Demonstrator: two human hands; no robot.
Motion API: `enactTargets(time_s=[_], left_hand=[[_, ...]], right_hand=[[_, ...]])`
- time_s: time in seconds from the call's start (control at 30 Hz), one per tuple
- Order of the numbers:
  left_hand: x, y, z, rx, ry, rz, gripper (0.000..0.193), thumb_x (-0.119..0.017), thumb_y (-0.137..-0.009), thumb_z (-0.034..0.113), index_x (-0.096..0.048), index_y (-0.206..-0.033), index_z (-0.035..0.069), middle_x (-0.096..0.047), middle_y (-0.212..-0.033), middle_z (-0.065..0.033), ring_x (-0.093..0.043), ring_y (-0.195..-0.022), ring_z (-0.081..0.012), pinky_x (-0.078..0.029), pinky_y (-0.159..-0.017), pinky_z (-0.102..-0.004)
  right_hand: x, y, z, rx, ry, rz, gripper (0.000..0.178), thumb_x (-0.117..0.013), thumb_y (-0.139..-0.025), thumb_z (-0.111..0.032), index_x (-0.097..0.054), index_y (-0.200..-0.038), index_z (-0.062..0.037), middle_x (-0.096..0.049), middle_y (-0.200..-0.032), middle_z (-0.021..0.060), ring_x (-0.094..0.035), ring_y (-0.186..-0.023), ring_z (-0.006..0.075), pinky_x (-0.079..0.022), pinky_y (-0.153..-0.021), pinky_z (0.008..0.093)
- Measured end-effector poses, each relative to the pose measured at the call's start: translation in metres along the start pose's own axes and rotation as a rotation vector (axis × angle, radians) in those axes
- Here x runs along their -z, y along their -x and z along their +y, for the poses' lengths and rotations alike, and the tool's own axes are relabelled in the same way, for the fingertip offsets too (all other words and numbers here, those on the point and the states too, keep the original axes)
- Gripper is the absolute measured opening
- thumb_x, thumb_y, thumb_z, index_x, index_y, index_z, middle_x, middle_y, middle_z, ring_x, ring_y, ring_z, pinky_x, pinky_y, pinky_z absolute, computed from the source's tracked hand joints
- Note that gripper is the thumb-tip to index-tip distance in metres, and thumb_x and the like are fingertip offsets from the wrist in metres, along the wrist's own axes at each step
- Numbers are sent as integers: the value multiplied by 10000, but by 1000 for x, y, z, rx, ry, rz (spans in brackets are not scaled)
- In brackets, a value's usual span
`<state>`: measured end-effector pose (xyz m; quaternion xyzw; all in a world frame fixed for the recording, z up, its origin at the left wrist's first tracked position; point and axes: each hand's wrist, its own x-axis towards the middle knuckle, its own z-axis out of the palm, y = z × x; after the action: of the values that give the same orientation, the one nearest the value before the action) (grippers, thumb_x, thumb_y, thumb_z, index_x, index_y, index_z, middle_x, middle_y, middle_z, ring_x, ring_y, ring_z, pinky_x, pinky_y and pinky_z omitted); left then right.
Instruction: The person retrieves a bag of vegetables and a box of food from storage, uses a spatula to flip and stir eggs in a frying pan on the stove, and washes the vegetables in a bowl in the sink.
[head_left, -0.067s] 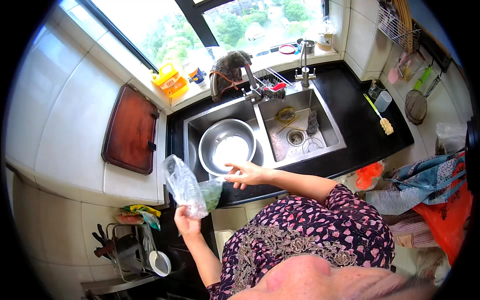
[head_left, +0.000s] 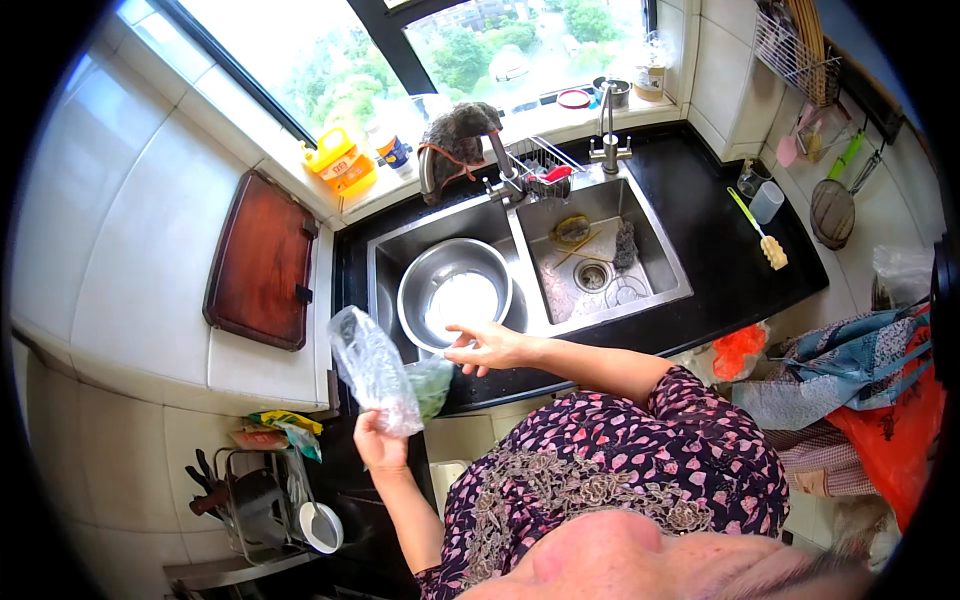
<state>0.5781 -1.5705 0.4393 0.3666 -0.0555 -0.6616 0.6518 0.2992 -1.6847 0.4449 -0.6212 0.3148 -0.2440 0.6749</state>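
My left hand (head_left: 382, 442) grips a clear plastic bag (head_left: 375, 362) from below and holds it up at the counter's front edge, left of the basin. Beside the bag's right side shows a pale green part (head_left: 430, 388); I cannot make out whether it is the bag's contents or a second bag. My right hand (head_left: 486, 348) hovers at the near rim of a round steel basin (head_left: 415, 270), fingers apart and holding nothing. The basin stands in the left bowl of the double sink (head_left: 530, 290), and nothing shows inside it.
The right sink bowl holds a scrubber (head_left: 625, 246), a sponge (head_left: 573, 229) and thin sticks. A green-handled brush (head_left: 758, 232) lies on the black counter. Against the left wall leans a brown board (head_left: 262, 262). At lower left stands a knife rack (head_left: 255, 500).
My left hand and the bag have shifted slightly right. The green part now hangs wider beside the bag. My right hand has moved a little left.
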Motion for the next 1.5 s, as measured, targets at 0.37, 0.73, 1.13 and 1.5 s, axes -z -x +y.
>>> enactTargets(time_s=[0.37, 0.73, 1.13, 1.5], left_hand=[[-37, -15, -73, 73, -449, -69, 279, -586, -909, 227, -577, -1086, 11, -629, -985, -66, -601, -890, -165, -484, -781, -324], [44, -48, -46, 97, 113, 289, 307, -448, -975, 357, -557, -1059, 83, -631, -1006, -79, -623, -885, -244, -519, -802, -461], [12, -33, -44, 180, -63, 14, 332, -458, -982, 348, -526, -1195, 103, -645, -1005, -34, -622, -855, -180, -518, -769, -355], [28, -16, -50, 82, -395, 110, 290, -655, -873, 208, -601, -1113, 56, -642, -1021, -39, -623, -878, -187, -518, -782, -333]], right_hand=[[15, -12, 38, -100, -206, 161, 248, -579, -785, -101, -604, -1009, 4, -653, -946, 105, -629, -847, 178, -539, -623, 306], [22, 15, 46, -89, -1317, 441, 254, -457, -746, -23, -515, -992, 2, -520, -717, 67, -513, -636, 184, -492, -677, 347], [36, 45, 10, 49, 591, 643, 839, -721, -761, -412, -316, -1417, -81, -512, -1233, 200, -524, -1111, 333, -431, -928, 474], [24, -35, 18, -58, 1096, 284, 279, -594, -850, -299, -646, -947, -43, -649, -844, 179, -643, -844, 313, -474, -744, 486]])
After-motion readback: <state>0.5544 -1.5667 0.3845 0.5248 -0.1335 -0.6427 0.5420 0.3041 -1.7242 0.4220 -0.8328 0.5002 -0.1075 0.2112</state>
